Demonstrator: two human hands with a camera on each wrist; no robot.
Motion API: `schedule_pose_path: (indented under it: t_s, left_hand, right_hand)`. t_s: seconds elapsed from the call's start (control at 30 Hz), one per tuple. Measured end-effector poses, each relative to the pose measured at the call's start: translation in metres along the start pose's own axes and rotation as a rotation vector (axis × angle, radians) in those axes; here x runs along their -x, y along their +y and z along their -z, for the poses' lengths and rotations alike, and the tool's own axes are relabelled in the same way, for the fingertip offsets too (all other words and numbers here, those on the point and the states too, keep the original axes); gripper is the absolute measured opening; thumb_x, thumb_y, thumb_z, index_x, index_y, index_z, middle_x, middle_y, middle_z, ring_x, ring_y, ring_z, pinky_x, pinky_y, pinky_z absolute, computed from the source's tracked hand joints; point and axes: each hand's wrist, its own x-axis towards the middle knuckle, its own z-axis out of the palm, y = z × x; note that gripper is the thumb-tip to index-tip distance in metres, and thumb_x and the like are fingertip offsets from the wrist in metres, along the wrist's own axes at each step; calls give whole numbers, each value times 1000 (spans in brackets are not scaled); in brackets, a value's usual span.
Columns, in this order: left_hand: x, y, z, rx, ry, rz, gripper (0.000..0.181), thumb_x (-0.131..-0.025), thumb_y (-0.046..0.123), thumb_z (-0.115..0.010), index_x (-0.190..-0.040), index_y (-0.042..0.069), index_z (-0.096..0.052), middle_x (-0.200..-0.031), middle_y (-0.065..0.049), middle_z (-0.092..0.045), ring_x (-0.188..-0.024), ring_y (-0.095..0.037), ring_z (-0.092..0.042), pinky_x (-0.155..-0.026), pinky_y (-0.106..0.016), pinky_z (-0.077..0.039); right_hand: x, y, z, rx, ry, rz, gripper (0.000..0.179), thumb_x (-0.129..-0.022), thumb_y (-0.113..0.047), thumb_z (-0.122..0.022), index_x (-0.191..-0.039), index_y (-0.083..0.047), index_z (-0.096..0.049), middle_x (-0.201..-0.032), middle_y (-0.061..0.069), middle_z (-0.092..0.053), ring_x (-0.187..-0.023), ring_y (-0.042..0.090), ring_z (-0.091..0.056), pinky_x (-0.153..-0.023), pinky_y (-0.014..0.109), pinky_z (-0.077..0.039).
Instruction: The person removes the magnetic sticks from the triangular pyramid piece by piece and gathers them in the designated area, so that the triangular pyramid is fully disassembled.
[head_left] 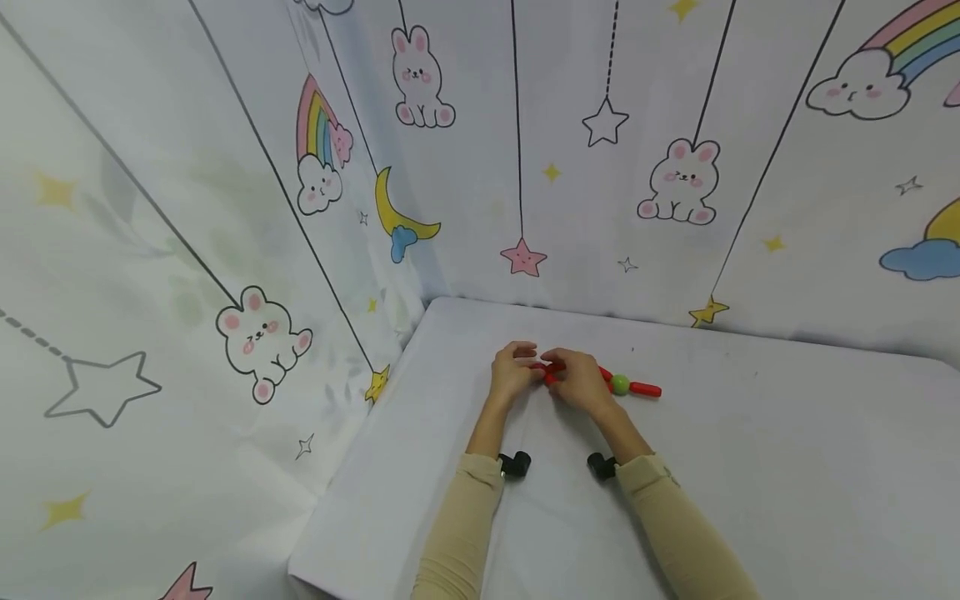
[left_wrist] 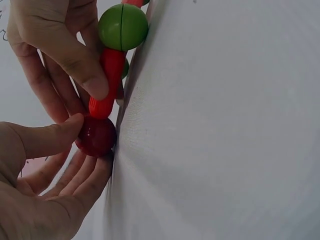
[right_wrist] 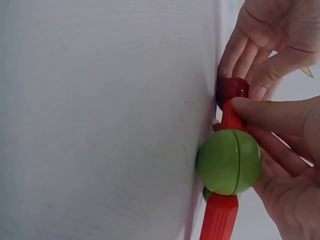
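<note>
My left hand (head_left: 512, 375) pinches a dark red ball (left_wrist: 97, 136) between thumb and fingers, low against the white tabletop. A short red rod (left_wrist: 111, 75) meets this ball end to end. My right hand (head_left: 579, 380) grips that rod, its thumb lying along it, as the right wrist view shows. The rod's other end joins a grooved green ball (right_wrist: 229, 162), from which another red rod (right_wrist: 219, 217) extends. Behind them a second green ball (left_wrist: 125, 68) shows only partly. In the head view, the hands cover much of the joined pieces.
The white table (head_left: 750, 467) extends widely to the right, and its far edge meets a cloth wall (head_left: 480, 208) printed with rabbits and stars. To the left hangs another printed cloth (head_left: 187, 467). A small black camera (head_left: 516, 464) is strapped at the left wrist.
</note>
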Motion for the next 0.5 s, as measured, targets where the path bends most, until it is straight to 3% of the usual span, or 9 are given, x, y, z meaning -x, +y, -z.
schedule_pose_path:
  t_s: [0.33, 0.5]
  left_hand:
    - [-1, 3, 2, 116, -47, 42, 55, -81, -22, -73, -133, -6, -62, -125, -22, -71, -106, -34, -74, -85, -34, -61]
    - [-1, 3, 3, 98, -145, 43, 59, -83, -23, -69, -138, -5, -59, -126, -19, -71, -108, -29, -73, -85, -30, -59]
  right_hand:
    - [-1, -2, 3, 35, 0, 23, 43, -80, 8, -78, -122, 0, -73, -118, 18, -74, -108, 38, -69, -95, 54, -55]
    - [2, 0, 5, 56, -7, 4, 42, -79, 7, -80, -119, -4, -75, -116, 15, -76, -110, 38, -68, -98, 57, -52]
